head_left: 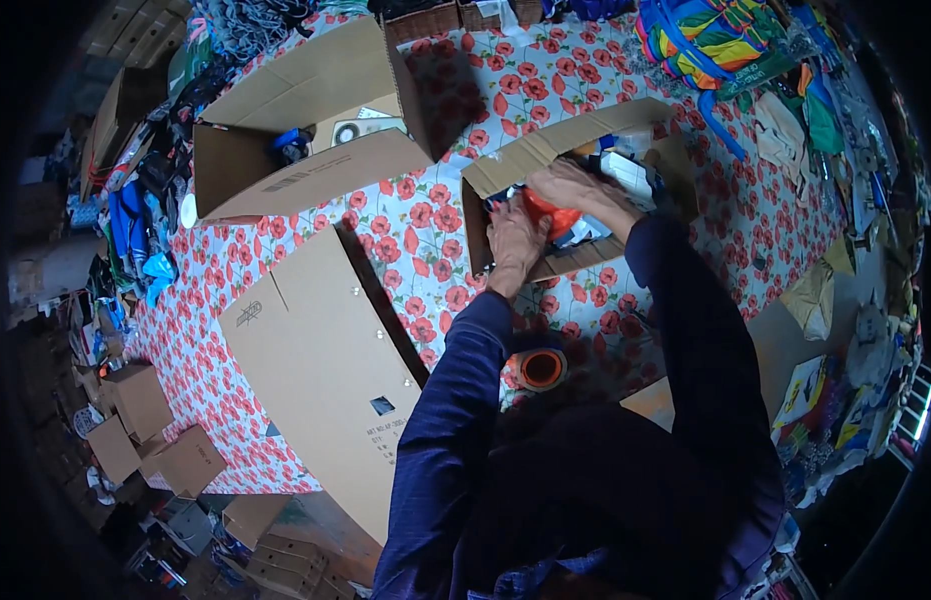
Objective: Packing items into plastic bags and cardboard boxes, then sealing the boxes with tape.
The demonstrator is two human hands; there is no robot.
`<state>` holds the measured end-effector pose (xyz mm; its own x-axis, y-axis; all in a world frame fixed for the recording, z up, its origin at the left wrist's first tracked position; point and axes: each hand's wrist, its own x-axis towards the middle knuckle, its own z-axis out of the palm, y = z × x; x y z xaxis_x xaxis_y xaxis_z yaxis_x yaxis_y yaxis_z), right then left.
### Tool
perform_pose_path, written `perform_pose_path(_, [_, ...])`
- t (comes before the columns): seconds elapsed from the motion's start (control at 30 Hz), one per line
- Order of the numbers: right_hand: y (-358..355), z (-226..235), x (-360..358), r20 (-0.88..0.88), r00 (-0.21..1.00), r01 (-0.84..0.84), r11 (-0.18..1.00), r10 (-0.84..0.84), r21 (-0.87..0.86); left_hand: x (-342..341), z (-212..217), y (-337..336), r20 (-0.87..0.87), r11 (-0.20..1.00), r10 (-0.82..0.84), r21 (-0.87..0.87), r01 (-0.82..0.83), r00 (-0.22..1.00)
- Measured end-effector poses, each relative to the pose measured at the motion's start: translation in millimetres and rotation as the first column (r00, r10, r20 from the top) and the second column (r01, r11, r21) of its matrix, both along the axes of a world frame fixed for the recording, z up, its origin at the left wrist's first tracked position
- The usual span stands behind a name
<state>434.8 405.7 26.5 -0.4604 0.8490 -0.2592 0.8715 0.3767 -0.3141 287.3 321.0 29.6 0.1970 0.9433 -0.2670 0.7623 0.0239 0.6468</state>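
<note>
Packing is going on inside the small open carton (545,150), which is sitting on the poppy-patterned counter (425,220). An orange item (547,212) is lying in it, and both hands are pressing there: left hand (515,240) at the carton's near wall, right hand (570,185) over its middle. Steadying that wall while seating the item would probably work best. Whether either grip is closing on anything is hidden; the contents are blurring together.
</note>
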Motion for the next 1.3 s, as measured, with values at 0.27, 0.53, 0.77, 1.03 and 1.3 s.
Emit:
perform_pose_path(0.27, [16.1, 7.1, 19.8, -0.064, 0.987, 0.144, 0.99, -0.144, -0.004, 16.0, 7.7, -49.9, -0.05, 0.938, -0.343, -0.069, 0.339, 0.938])
perform_pose_path(0.53, [9.3, 6.7, -3.3, 0.106, 0.987, 0.149, 0.941, -0.123, -0.304, 9.3, -12.7, -62.7, 0.061, 0.951, -0.309, 0.021, 0.308, 0.949])
perform_pose_path(0.77, [18.8, -19.4, -11.8, 0.203, 0.978, -0.031, 0.998, 0.04, -0.047, 9.1, -5.8, -61.6, 0.154, 0.946, -0.324, 0.056, 0.319, 0.934])
perform_pose_path(1.03, [35.9, 50.7, 2.3, 0.377, 0.901, 0.304, 0.932, -0.215, -0.196, -30.2, -11.2, -28.0, 0.256, 0.953, -0.042, -0.28, 0.116, 0.966])
perform_pose_path(1.3, [32.9, 62.0, -4.0, 0.202, 0.975, 0.142, 0.956, -0.09, -0.258, -6.1, -42.4, -22.6, -0.351, 0.976, -0.094, 0.152, 0.156, 0.931])
